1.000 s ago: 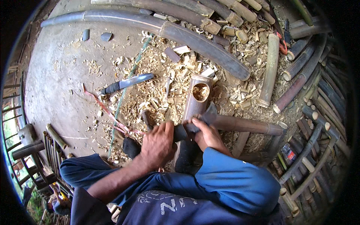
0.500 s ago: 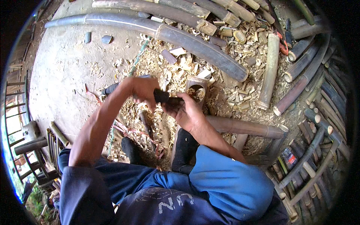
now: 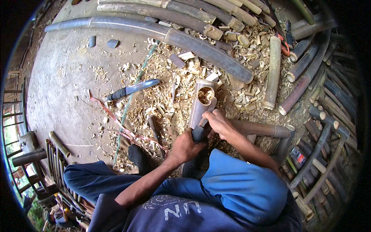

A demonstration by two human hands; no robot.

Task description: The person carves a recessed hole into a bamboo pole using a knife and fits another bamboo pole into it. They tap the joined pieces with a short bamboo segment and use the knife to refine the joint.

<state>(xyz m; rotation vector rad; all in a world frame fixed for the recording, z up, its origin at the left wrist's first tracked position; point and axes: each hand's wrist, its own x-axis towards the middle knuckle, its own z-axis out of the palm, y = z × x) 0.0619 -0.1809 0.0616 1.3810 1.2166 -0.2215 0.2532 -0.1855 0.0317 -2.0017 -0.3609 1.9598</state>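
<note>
A thick bamboo tube [image 3: 196, 112] with a round hole in its upper side slopes away from between my legs, and pale shavings sit in the hole. Over its near part, my left hand [image 3: 187, 148] is wrapped round the black handle of a cutting tool [image 3: 199, 133]. My right hand [image 3: 219, 124] closes round the tool's front part, beside the tube's right side; the blade is mostly hidden. To the left, a knife [image 3: 133, 89] with a wrapped black handle lies on the ground. Another dark-handled tool [image 3: 154, 127] rests among shavings near my foot.
Long bamboo poles [image 3: 127, 24] lie across the far side. A short bamboo length [image 3: 274, 73] is at the right, near more stacked bamboo [image 3: 309, 77]. A bamboo crosspiece [image 3: 262, 128] runs right of my hands. Pink ribbon [image 3: 110, 113] and green cord [image 3: 133, 96] trail over the floor.
Both hands have come nearer and to the right with the black-handled tool, from beyond the tube's left side to its near part. The knife on the ground is now uncovered.
</note>
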